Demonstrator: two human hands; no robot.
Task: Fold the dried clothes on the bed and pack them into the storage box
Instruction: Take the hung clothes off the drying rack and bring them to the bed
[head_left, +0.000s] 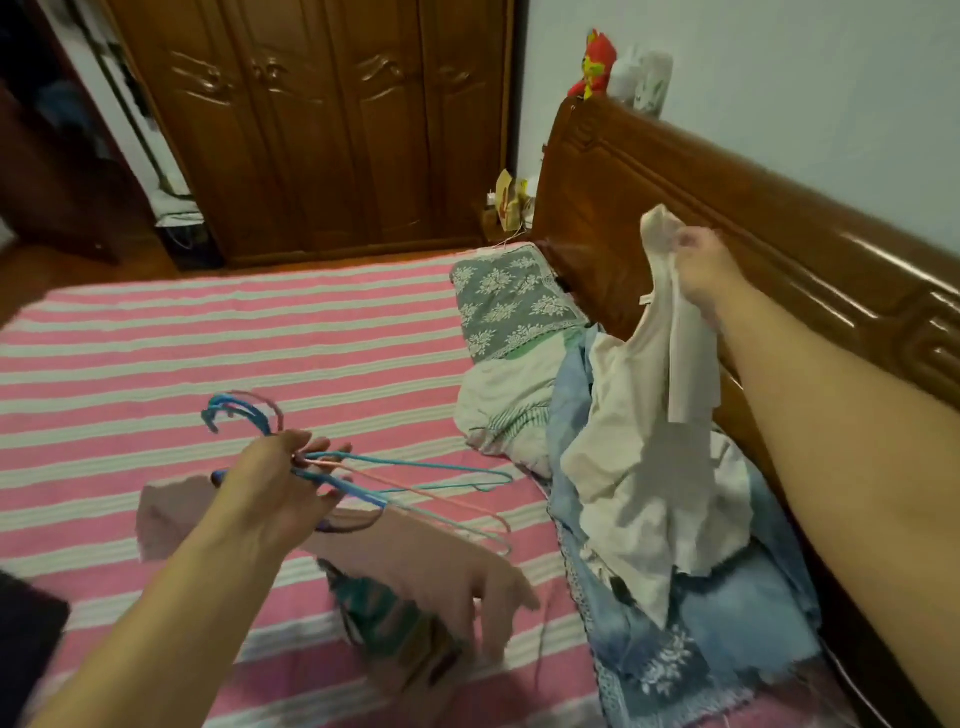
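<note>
My left hand (270, 488) grips a bunch of blue and pink wire hangers (415, 478) by their necks, above a pink garment (415, 561) that lies on the bed. My right hand (706, 270) holds up a cream white garment (649, 415) by its top, near the headboard. Its lower part drapes onto a pile of light blue clothes (727, 613) at the right side of the bed. A teal patterned garment (384, 618) shows beneath the pink one. No storage box is visible.
The bed has a pink and white striped sheet (208, 338). A grey lace pillow (514, 306) and a white quilt (504, 400) lie by the wooden headboard (779, 218). A brown wardrobe (322, 119) stands behind the bed.
</note>
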